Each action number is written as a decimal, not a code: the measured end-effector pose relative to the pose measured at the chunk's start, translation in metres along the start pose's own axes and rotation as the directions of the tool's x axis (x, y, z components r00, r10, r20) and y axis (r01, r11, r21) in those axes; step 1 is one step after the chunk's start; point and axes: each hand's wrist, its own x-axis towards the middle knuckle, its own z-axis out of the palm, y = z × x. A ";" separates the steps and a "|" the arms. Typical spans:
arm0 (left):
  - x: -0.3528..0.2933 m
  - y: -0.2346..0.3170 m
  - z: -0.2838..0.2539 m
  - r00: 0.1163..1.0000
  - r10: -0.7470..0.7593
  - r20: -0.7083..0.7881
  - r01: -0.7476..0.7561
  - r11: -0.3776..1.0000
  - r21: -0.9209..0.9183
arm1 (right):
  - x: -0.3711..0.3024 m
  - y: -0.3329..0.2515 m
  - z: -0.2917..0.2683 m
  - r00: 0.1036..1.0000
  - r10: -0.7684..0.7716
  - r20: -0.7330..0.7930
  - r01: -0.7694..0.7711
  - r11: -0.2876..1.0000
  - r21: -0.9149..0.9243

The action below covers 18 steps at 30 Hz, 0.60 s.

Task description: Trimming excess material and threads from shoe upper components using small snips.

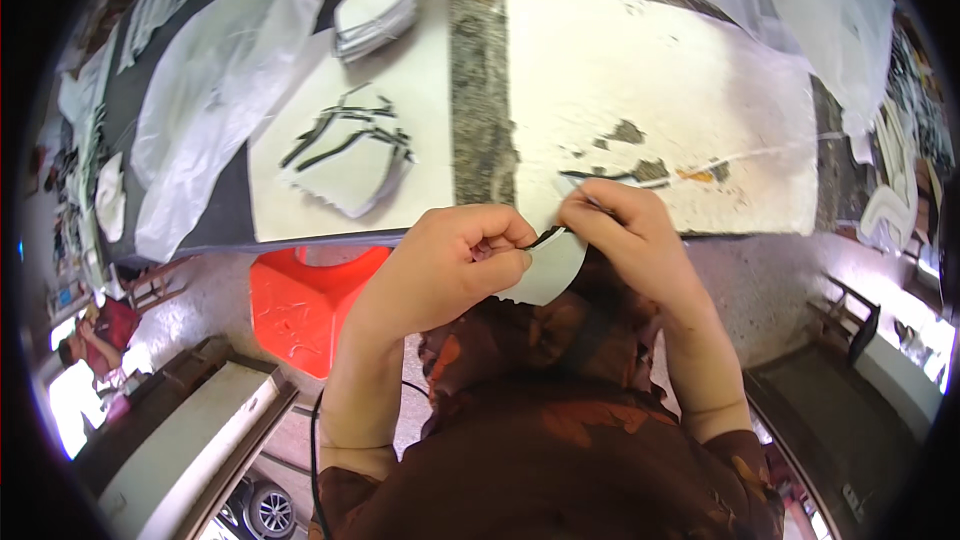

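Between my two hands, just off the table's front edge, is a white flat piece [550, 273] with a black strip along its upper edge; it looks like cut fabric. My left hand [452, 265] pinches its left end, thumb and fingers closed on the black edge. At the other end my right hand [632, 238] is closed too, its fingertips on the piece's upper right corner. Beyond the right fingers a thin dark item [600, 176] lies on the white board [660, 70]; its kind is unclear. A stack of similar white pieces with black strips [348, 165] lies left of my hands.
Another bundle of white pieces [380, 2] lies farther back. Translucent plastic sheets [215, 105] cover part of the table's left; more [825, 15] are at the far right. Below the table edge is a red plastic stool or container [310, 305]. A person [105, 340] is at the far left.
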 end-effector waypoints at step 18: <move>-0.020 0.000 0.000 0.900 0.434 -0.020 -0.422 0.884 0.199 | -0.016 -0.014 -0.008 0.930 -0.287 0.231 0.309 0.949 -0.066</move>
